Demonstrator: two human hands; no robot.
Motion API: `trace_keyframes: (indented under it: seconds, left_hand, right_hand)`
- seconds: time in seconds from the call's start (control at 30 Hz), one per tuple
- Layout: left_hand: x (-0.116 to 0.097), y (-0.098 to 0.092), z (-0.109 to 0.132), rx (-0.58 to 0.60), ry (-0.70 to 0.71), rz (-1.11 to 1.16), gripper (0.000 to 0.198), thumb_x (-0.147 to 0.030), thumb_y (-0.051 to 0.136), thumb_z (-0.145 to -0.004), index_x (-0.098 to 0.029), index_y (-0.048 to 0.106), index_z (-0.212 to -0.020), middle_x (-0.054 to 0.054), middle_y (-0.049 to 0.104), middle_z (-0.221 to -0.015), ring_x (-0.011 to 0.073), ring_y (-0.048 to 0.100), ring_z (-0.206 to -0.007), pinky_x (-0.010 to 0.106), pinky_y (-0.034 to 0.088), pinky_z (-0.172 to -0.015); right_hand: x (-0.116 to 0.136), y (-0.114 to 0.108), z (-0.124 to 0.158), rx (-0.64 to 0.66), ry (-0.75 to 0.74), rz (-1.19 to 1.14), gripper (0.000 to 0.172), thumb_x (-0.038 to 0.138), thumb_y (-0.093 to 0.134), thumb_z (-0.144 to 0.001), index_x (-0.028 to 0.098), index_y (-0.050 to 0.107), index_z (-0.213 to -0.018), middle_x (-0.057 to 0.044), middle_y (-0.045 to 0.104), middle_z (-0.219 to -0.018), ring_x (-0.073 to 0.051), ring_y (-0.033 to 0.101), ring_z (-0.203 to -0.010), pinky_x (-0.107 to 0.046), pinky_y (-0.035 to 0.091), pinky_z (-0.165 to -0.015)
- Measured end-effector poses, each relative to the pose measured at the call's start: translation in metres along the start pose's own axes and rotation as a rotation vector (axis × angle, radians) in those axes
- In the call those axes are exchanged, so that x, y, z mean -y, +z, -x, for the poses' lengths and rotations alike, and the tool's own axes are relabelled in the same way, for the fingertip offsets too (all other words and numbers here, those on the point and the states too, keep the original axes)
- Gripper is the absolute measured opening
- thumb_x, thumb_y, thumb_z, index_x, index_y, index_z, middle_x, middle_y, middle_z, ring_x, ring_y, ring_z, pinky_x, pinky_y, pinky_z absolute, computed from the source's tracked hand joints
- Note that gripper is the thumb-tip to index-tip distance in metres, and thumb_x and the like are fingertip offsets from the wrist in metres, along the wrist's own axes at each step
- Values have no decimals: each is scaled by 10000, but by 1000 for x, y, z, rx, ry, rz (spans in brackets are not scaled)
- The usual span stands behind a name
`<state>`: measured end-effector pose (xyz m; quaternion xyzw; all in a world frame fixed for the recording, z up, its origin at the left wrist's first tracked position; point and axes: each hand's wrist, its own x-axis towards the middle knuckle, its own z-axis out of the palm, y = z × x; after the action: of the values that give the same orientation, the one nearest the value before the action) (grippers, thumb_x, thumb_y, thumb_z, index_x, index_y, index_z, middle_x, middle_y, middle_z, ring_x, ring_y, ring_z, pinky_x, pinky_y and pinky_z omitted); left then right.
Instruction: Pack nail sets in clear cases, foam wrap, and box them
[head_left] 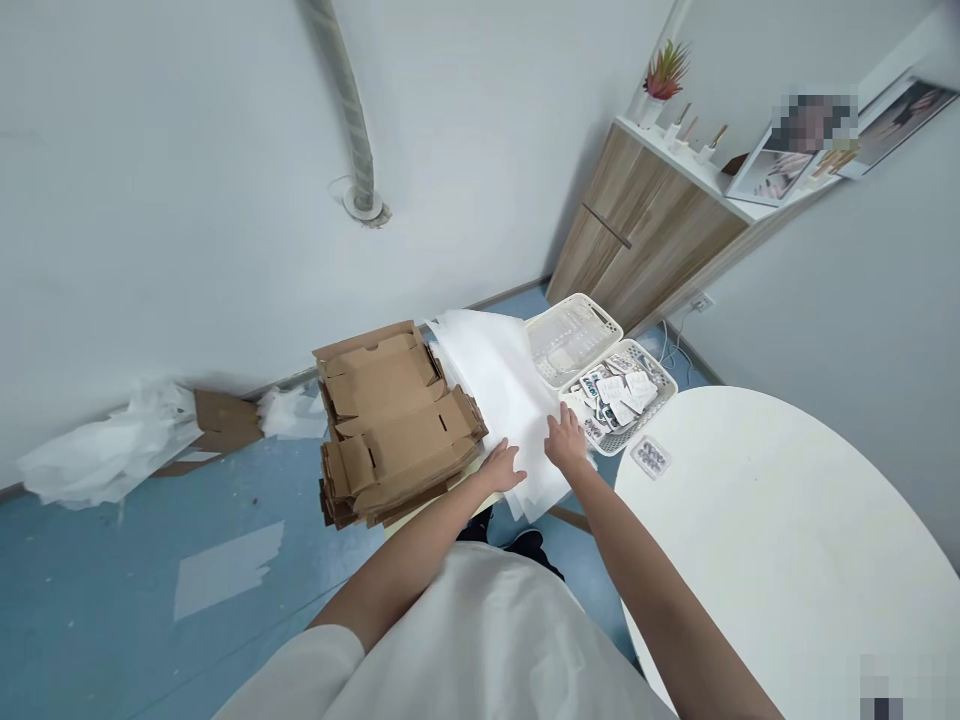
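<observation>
Both hands were on the stack of white sheets [491,385], which lay on a low surface between the cardboard blanks [394,425] and the baskets, its near corner hanging over the edge. The left hand [504,467] lay flat and palm down on the near edge, fingers spread, gripping nothing. The right hand [566,437] rested palm down on the right edge, just beside the nearer basket. Its fingers were slightly curled, and whether they pinched a sheet could not be told.

Handling, as a judgement: the sheets looked thin, very light and floppy. They would likely slide over one another and crease easily. The free near corner or edge looked the best place to take hold, lifting one layer while the other hand pinned the stack.

Counts:
- Hands: two.
- Sheet stack: one; the number of sheets was not countable.
- Cardboard stack: one, many flattened blanks, not countable.
- White baskets: two. The far basket [541,345] looked nearly empty. The near basket [646,417] was full of small packets, too many and too small to count.
- Loose packet [649,456]: one, on the round white table [765,540].
</observation>
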<state>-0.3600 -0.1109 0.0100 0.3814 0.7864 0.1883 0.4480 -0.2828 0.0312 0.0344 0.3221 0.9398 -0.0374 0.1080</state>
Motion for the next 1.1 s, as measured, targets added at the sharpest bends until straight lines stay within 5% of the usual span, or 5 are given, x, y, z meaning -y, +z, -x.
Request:
trace_keyframes:
  seconds: [0.33,0.57,0.83,1.0,1.1]
  left_hand:
    - [15,7,-8,-17,-16,42,637,-375,529,-676,-102,376,-1231,161,284,-1367,249,195,-1286,329,186,-1025]
    - [5,9,-6,-153,22,106,589,-341,525,-691,-103,398,-1214,160,312,-1338,246,269,-1253,313,212,-1016]
    - [-4,12,-6,-138,46,129,628,-342,537,-678,-106,370,-1235,158,368,-1302,257,306,-1230,317,243,-995]
    - [-5,17,-5,-156,48,201,637,-369,535,-687,-125,353,-1246,146,347,-1324,250,295,-1238,311,226,-1003]
    - [-10,19,-6,-196,54,255,630,-395,502,-723,-127,323,-1264,145,320,-1340,246,282,-1245,322,223,-1007]
  right_hand:
    - [-7,7,-5,-139,-69,-287,436,72,334,-738,135,466,-1149,-128,466,-1224,-223,459,-1057,-348,379,-836]
    - [-13,-10,-1,-282,229,-697,311,256,439,-734,169,485,-1029,-37,606,-766,-174,556,-701,-295,407,-644]
    - [-27,-28,16,-283,246,-628,205,278,385,-789,211,576,-822,-44,622,-735,-185,557,-691,-297,383,-636]
    - [-23,-40,25,-525,130,-580,195,313,429,-767,185,574,-756,-107,587,-944,-225,516,-930,-346,371,-790]
    - [-19,-51,30,-524,124,-713,192,320,407,-779,185,543,-793,-66,596,-799,-191,557,-787,-315,402,-717]
